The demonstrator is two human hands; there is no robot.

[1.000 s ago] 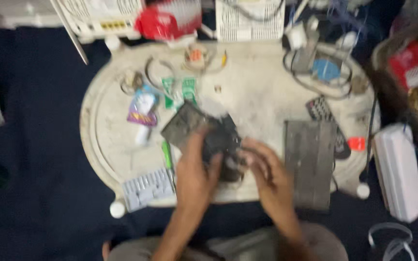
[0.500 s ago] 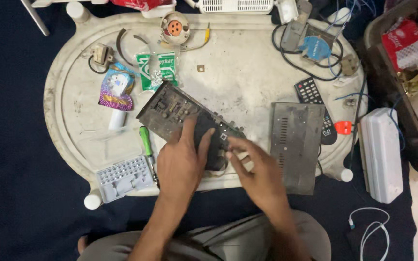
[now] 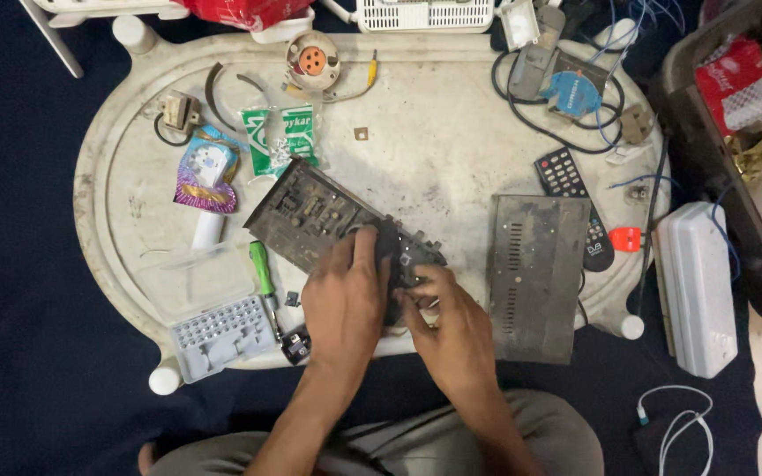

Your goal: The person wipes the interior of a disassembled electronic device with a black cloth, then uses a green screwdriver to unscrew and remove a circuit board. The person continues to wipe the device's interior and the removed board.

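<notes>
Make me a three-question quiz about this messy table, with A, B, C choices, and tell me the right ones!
1. Where is the screwdriver with the green handle?
A. left of the circuit board
B. on the remote control
C. in the box on the floor

2. How many hands touch the circuit board?
A. none
B. one
C. two

3. How does the grey metal cover lie?
A. standing on its edge
B. flat on the table
C. held in the air

Answers: 1 A, it lies just left of the board's near end. 2 C, the left hand and right hand both rest on it. 3 B, it lies flat, right of the hands.
</notes>
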